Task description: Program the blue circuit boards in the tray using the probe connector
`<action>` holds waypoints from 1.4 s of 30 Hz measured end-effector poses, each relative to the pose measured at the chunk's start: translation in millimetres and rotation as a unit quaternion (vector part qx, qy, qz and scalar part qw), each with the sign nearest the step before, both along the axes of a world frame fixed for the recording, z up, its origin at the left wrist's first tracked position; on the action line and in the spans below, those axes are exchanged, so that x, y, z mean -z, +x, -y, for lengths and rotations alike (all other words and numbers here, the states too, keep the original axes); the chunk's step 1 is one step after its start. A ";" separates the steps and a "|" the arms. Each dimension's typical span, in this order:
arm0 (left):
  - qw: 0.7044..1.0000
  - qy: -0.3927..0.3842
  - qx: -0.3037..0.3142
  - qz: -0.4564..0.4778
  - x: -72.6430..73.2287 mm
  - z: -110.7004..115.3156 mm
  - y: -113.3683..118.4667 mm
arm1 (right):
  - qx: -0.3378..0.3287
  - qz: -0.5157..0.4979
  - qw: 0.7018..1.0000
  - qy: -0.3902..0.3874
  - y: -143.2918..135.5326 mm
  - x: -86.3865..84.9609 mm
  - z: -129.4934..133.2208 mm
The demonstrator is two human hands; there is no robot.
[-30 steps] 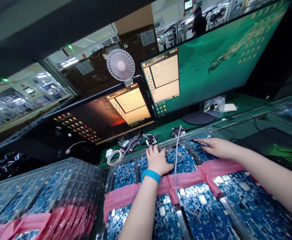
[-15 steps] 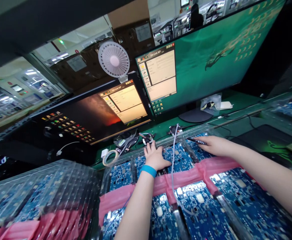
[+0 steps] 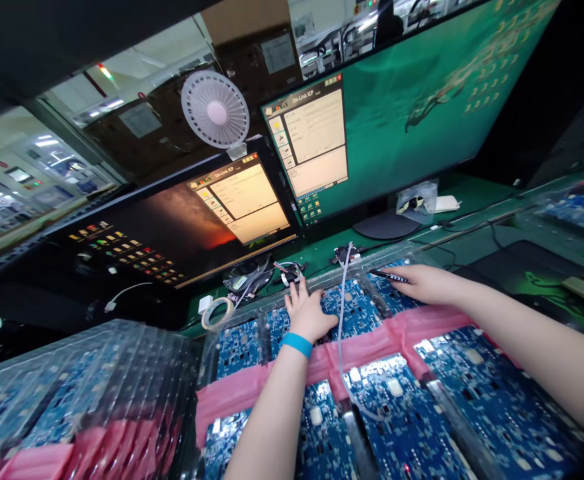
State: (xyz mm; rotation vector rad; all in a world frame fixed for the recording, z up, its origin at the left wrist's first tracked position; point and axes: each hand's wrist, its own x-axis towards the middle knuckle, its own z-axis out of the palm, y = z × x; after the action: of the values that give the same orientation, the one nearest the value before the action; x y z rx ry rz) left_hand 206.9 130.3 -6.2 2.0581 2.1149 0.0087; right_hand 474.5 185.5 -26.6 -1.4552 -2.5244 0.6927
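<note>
My left hand [image 3: 308, 311], with a blue wristband [image 3: 296, 344], lies flat with fingers spread on a blue circuit board [image 3: 352, 308] in the far row of a clear plastic tray [image 3: 395, 254]. My right hand [image 3: 425, 283] rests on the far right board and pinches a thin dark pen-like tool [image 3: 389, 274] pointing left. A grey cable [image 3: 341, 313] runs from a small connector [image 3: 345, 253] at the tray's far edge across the boards toward me. Pink foam strips [image 3: 372, 343] separate the rows of boards.
A stack of clear trays with blue boards [image 3: 72, 400] stands at the left. Two monitors [image 3: 397, 100] [image 3: 182, 227] show program windows beyond the tray, with a small white fan [image 3: 215, 110] between them. A tape roll [image 3: 215, 312] and loose cables lie on the green bench.
The view has tilted slightly so everything sits a little higher and more to the left. Both hands stay on the far boards in about the same pose.
</note>
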 end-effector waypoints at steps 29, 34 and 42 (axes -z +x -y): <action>1.000 0.021 -0.010 0.006 -1.8 4.8 2.2 | -0.001 0.003 1.000 -0.005 -0.6 -5.5 1.6; 1.000 0.022 -0.011 0.000 -2.4 5.7 2.5 | -0.002 0.002 1.000 -0.003 -0.8 -5.5 1.1; 1.000 0.020 -0.011 -0.005 -2.3 5.4 4.0 | 0.001 -0.002 1.000 0.003 1.2 -5.9 1.7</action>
State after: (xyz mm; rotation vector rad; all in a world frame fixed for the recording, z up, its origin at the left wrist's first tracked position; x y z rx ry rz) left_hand 210.9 124.9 -3.9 2.0624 2.1607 0.0446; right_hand 475.7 183.9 -20.7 -1.4532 -2.5195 0.6859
